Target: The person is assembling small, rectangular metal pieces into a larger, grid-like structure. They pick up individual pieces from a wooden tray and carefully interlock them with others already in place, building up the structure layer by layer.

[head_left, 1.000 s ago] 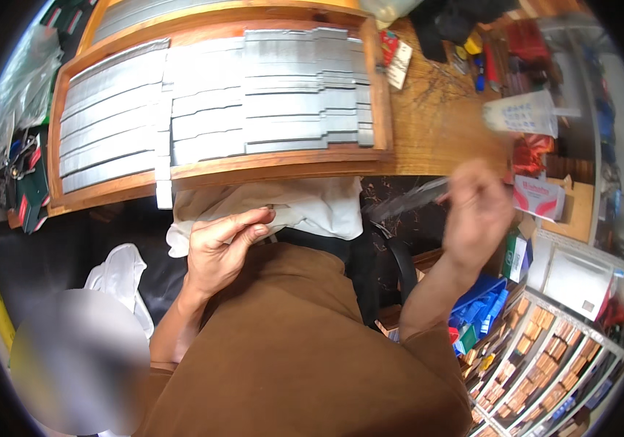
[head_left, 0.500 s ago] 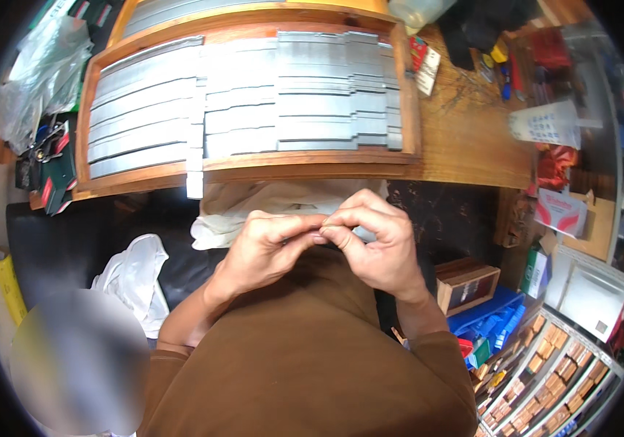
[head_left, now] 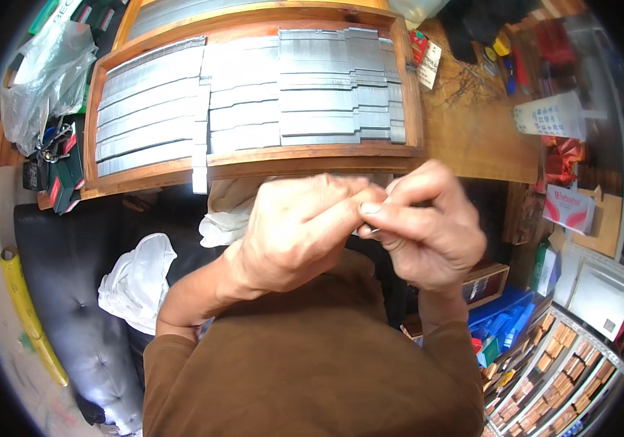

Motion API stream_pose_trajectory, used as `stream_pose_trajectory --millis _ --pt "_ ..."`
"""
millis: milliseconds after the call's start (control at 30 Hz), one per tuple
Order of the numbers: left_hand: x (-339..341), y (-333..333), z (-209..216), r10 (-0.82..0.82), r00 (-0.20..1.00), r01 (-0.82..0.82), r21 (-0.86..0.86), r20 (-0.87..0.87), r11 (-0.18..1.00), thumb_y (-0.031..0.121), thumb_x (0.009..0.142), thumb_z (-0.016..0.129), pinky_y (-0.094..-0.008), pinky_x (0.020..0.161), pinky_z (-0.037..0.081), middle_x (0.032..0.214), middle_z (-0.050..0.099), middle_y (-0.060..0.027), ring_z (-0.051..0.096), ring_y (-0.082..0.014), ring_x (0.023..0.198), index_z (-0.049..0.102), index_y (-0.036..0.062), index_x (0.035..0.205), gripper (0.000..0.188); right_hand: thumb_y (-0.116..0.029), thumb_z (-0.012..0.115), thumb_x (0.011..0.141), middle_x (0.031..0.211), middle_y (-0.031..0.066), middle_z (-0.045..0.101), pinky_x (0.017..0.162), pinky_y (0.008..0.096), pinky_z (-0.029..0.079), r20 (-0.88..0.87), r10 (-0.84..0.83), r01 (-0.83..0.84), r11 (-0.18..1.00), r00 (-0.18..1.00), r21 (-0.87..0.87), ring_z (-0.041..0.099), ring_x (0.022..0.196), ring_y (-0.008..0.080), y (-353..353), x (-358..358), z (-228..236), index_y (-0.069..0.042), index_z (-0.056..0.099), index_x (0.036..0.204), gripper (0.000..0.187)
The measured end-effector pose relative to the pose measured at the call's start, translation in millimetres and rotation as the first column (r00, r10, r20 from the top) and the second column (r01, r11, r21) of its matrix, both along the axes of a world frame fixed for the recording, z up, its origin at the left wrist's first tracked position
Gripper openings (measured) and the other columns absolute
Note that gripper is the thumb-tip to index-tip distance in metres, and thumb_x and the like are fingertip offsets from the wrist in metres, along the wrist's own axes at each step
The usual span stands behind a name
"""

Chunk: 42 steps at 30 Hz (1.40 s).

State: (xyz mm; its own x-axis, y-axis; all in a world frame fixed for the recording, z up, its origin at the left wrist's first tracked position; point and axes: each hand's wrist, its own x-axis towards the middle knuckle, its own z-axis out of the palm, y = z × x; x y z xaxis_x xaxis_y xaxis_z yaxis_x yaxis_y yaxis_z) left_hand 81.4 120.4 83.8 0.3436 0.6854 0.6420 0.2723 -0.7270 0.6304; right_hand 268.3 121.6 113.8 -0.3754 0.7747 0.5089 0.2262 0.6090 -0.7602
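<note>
My left hand (head_left: 294, 229) and my right hand (head_left: 432, 229) meet in front of my chest, fingertips pressed together. Both are closed in a pinch. A tiny shiny sliver (head_left: 374, 231) shows under my right thumb; its kind is too small to tell, and most of it is hidden by the fingers. Whether the left fingers hold it too cannot be seen. Beyond the hands, a wooden tray (head_left: 312, 153) holds rows of flat grey metal strips (head_left: 316, 87). One narrow strip (head_left: 200, 160) sticks out over the tray's near edge.
White cloth (head_left: 221, 226) hangs below the table edge, and a white plastic bag (head_left: 137, 280) lies at the left. A plastic cup with a straw (head_left: 549, 116) stands at the right, beyond a blue bin (head_left: 498, 320). A yellow roll (head_left: 32, 320) is at far left.
Both hands have risen closer to the camera and shifted right, still pinched together. The right hand has turned, and the shiny sliver now shows under its thumb.
</note>
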Motion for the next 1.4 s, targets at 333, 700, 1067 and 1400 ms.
stream_pose_trajectory --millis 333,700,1067,1400 --pt "-3.9 14.9 4.7 -0.019 1.000 0.023 -0.291 0.015 0.957 -0.005 0.078 0.070 -0.0388 0.061 0.052 0.079 0.065 -0.0151 0.066 -0.0340 0.071 0.065 0.0013 0.093 0.017 0.004 0.083 0.073 0.082 0.0053 0.061 0.061 0.0276 0.050 -0.012 -0.096 0.096 0.995 0.995 -0.004 0.061 0.072 0.0162 24.2 -9.0 -2.7 -0.004 0.077 0.093 0.022" --pt "-34.8 -34.6 -50.5 0.159 0.913 0.392 -0.916 0.375 -0.090 0.016 0.099 0.066 -0.0209 0.065 0.053 0.092 0.076 -0.0067 0.073 -0.0125 0.083 0.072 0.0005 0.103 0.017 -0.013 0.070 0.096 0.079 0.0029 0.065 0.053 0.0194 0.048 -0.444 -0.227 -0.379 0.278 0.867 -0.883 0.057 0.061 0.0050 -28.3 -30.7 -98.3 0.005 0.067 0.106 0.021" --pt "-48.0 -26.2 -72.9 0.188 0.955 0.220 -0.973 0.229 0.070 0.015 0.097 0.068 -0.0221 0.066 0.051 0.085 0.074 -0.0062 0.066 -0.0082 0.075 0.072 -0.0042 0.101 0.020 -0.008 0.070 0.095 0.081 0.0056 0.069 0.062 0.0218 0.052 -0.273 -0.233 -0.151 0.433 0.934 -0.889 0.061 0.067 0.0090 -21.6 -52.3 -122.4 0.006 0.070 0.104 0.017" --pt "-47.9 -69.8 -78.6 0.212 0.972 -0.226 -0.661 -0.103 0.716 0.000 0.090 0.071 -0.0278 0.057 0.050 0.071 0.068 -0.0133 0.067 -0.0173 0.062 0.071 -0.0036 0.095 0.007 -0.008 0.078 0.086 0.081 0.0069 0.060 0.059 0.0266 0.045 -0.206 0.051 -0.135 0.898 0.977 -0.419 0.056 0.069 0.0156 -23.8 -62.7 -114.0 -0.001 0.075 0.094 0.010"
